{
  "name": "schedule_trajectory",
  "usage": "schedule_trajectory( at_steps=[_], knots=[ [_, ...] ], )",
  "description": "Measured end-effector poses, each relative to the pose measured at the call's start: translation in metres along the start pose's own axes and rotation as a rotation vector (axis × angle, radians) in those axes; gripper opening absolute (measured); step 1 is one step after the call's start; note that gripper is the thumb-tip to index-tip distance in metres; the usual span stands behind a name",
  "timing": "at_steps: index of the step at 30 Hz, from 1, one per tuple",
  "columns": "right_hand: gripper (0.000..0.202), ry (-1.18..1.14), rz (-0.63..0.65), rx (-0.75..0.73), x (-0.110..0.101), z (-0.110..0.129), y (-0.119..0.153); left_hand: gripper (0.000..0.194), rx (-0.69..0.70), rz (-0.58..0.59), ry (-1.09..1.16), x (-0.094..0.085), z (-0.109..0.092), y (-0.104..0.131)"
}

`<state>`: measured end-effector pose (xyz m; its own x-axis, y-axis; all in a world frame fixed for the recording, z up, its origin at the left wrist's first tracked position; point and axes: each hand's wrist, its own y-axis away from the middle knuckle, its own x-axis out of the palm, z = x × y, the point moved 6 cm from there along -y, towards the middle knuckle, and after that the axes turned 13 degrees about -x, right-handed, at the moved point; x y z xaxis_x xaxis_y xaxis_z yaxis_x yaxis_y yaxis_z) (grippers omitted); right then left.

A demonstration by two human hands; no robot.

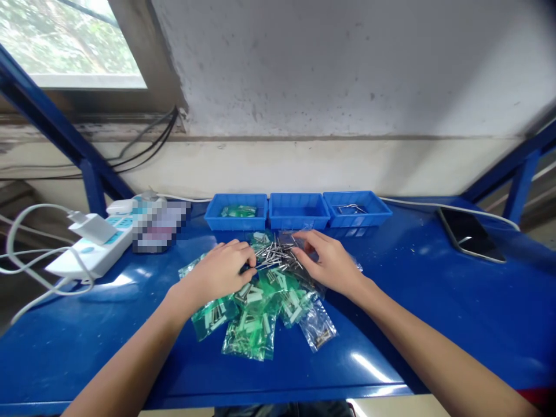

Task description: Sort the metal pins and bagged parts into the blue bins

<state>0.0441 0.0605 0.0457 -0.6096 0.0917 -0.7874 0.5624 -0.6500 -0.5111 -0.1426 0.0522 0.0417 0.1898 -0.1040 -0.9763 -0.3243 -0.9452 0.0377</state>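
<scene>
A loose heap of thin metal screws or pins (pixel 278 253) lies at the middle of the blue table, on top of small plastic bags. My left hand (pixel 223 269) is at the heap's left side, its fingers curled and thumb and forefinger close together; what they pinch, if anything, is too small to make out. On the right side, my right hand (pixel 328 260) has thumb and forefinger apart, touching or just above the heap. Green-tinted bags (pixel 249 333) with pale plugs and screws spread in front of the hands. A clear bag (pixel 319 325) holds a few brownish screws.
Behind the heap stand three blue bins: the left bin (pixel 212 219) contains green bags, the middle bin (pixel 299 221) shows a bare bottom, and the right bin (pixel 373 217) contains metal pieces. A power strip (pixel 104 255) with cables sits left; a phone (pixel 471 234) lies right.
</scene>
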Motion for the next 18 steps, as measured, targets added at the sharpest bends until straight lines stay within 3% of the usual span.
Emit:
schedule_trajectory(
  at_steps=[4, 7, 12, 18],
  knots=[
    [0.027, -0.040, -0.050, -0.068, -0.004, 0.012, -0.001, 0.012, -0.038, -0.039, 0.252, -0.011, -0.001, 0.001],
    [0.032, -0.068, -0.077, -0.169, -0.006, 0.026, -0.001, 0.010, 0.005, -0.085, 0.368, -0.013, -0.014, 0.003],
    [0.018, -0.079, -0.027, -0.284, 0.000, 0.043, 0.000, 0.006, 0.083, -0.049, 0.382, -0.007, -0.031, 0.007],
    [0.013, -0.022, -0.010, -0.284, 0.006, 0.042, 0.000, 0.008, 0.107, -0.057, 0.404, -0.008, -0.030, 0.008]
  ],
)
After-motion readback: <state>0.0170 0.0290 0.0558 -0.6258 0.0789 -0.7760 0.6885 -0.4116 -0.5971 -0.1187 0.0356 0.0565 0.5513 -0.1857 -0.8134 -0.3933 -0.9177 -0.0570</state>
